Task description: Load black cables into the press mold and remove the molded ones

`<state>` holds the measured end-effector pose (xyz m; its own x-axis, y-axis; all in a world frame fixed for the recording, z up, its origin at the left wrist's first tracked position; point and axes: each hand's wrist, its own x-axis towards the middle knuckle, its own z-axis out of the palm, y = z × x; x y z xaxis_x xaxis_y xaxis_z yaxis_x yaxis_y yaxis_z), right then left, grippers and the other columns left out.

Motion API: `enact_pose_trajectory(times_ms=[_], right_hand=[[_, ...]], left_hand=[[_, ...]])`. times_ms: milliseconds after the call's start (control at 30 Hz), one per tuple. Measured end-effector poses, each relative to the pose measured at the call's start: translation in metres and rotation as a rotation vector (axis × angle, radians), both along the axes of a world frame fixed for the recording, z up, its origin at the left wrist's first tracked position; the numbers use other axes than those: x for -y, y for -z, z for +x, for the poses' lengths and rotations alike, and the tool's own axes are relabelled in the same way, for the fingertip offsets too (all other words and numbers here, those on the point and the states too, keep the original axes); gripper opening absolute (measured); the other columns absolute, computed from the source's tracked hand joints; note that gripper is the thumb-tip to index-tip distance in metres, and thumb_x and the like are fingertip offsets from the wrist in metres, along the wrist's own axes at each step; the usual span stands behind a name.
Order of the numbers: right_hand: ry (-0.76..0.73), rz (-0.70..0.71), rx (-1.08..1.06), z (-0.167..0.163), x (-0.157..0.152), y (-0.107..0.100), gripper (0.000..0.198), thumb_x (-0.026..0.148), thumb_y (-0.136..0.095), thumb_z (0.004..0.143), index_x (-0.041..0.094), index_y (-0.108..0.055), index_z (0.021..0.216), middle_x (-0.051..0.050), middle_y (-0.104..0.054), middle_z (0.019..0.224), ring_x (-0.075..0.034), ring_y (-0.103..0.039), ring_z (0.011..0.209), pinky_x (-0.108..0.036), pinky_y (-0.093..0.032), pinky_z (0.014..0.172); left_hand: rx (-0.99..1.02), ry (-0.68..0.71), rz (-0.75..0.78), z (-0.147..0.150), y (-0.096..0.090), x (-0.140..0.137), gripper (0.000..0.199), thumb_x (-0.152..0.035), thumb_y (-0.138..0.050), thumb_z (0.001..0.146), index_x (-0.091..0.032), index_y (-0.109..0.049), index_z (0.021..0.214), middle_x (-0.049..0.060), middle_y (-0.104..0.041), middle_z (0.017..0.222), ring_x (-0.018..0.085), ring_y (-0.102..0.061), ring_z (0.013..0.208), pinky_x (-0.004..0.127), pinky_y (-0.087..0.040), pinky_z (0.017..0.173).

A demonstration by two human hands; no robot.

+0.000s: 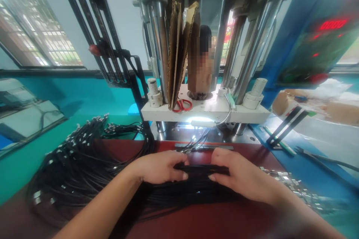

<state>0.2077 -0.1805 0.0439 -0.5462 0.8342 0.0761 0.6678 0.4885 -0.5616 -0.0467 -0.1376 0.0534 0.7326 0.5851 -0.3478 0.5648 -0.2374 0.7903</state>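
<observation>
A bundle of thin black cables (200, 183) lies across the front of the dark red board (157, 224). My left hand (162, 166) closes round its upper strands from the left, thumb and fingers curled. From the right, my right hand (238, 173) grips the same bundle, its thumb towards my left thumb. Some strands are hidden under both palms. Silver connector ends (291, 181) fan out past my right wrist. A large heap of black cables with metal ends (81, 164) spreads over the board's left side. Beyond my hands, thin wires (196, 142) run towards the press.
A press with a white plate (204, 114) and steel columns stands straight ahead. Red-handled scissors (182, 105) and cardboard sheets (179, 52) rest on it. At right are pliers (316, 155), a black stand (286, 127) and a control box with red digits (332, 25).
</observation>
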Motion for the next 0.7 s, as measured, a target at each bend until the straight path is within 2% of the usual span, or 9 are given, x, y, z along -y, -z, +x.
enact_pose_trajectory(times_ms=[133,200,300,367,433,500,600,700], right_hand=[[-0.021,0.115,0.063,0.002,0.002,-0.004,0.007,0.023,-0.060,0.087,0.020,-0.058,0.081,0.000,-0.058,0.085,-0.018,-0.055,0.082,-0.030,-0.045,0.074],[-0.015,0.178,0.088,0.001,0.008,-0.008,0.004,0.023,-0.061,0.086,0.021,-0.060,0.088,-0.002,-0.061,0.092,-0.020,-0.056,0.088,-0.034,-0.046,0.079],[0.068,0.335,0.049,-0.009,0.026,-0.014,0.026,0.024,-0.059,0.087,0.024,-0.060,0.113,-0.008,-0.060,0.118,-0.027,-0.055,0.108,-0.044,-0.044,0.095],[-0.044,0.385,-0.006,-0.022,0.041,-0.014,0.036,0.023,-0.049,0.093,0.029,-0.055,0.128,-0.006,-0.059,0.127,-0.025,-0.054,0.117,-0.043,-0.042,0.103],[-0.318,0.344,-0.025,-0.036,0.053,-0.007,0.042,0.019,-0.040,0.096,0.034,-0.049,0.135,0.001,-0.062,0.128,-0.020,-0.055,0.119,-0.035,-0.042,0.106],[-0.385,0.306,0.032,-0.047,0.057,0.006,0.046,0.019,-0.039,0.097,0.029,-0.040,0.142,0.000,-0.054,0.137,-0.020,-0.048,0.127,-0.036,-0.037,0.111],[-0.149,0.254,0.207,-0.048,0.055,0.028,0.050,0.029,-0.042,0.097,0.011,-0.038,0.144,-0.015,-0.041,0.146,-0.030,-0.038,0.134,-0.048,-0.032,0.112],[-0.031,0.180,0.279,-0.042,0.050,0.039,0.057,0.046,-0.039,0.097,0.010,-0.042,0.141,-0.016,-0.040,0.146,-0.032,-0.036,0.134,-0.050,-0.031,0.112]], left_hand=[[0.165,-0.054,-0.234,0.006,0.006,0.004,0.027,-0.042,-0.062,0.080,-0.018,-0.057,0.091,0.000,-0.063,0.074,0.013,-0.055,0.063,0.025,-0.043,0.059],[0.194,-0.090,-0.250,0.007,0.008,0.005,0.028,-0.044,-0.062,0.081,-0.018,-0.058,0.091,0.000,-0.063,0.070,0.011,-0.053,0.058,0.024,-0.042,0.056],[0.214,-0.117,-0.224,0.007,0.009,0.005,0.029,-0.045,-0.060,0.082,-0.016,-0.059,0.083,0.000,-0.061,0.064,0.009,-0.049,0.051,0.022,-0.038,0.051],[0.234,-0.112,-0.240,0.006,0.008,0.005,0.029,-0.045,-0.060,0.082,-0.016,-0.058,0.079,-0.001,-0.060,0.061,0.009,-0.048,0.049,0.020,-0.036,0.048],[0.262,-0.115,-0.270,0.004,0.005,0.004,0.029,-0.044,-0.061,0.082,-0.015,-0.057,0.076,-0.001,-0.059,0.059,0.008,-0.046,0.048,0.019,-0.035,0.046],[0.303,-0.126,-0.318,0.002,0.003,0.004,0.029,-0.043,-0.062,0.081,-0.015,-0.057,0.075,-0.002,-0.059,0.059,0.007,-0.044,0.046,0.018,-0.033,0.045],[0.383,-0.109,-0.394,-0.003,-0.002,0.003,0.027,-0.041,-0.063,0.081,-0.014,-0.058,0.078,-0.002,-0.058,0.058,0.005,-0.041,0.043,0.017,-0.029,0.041],[0.451,-0.091,-0.416,-0.012,-0.009,0.002,0.025,-0.038,-0.064,0.082,-0.013,-0.057,0.079,-0.001,-0.059,0.058,0.004,-0.041,0.041,0.017,-0.026,0.040]])
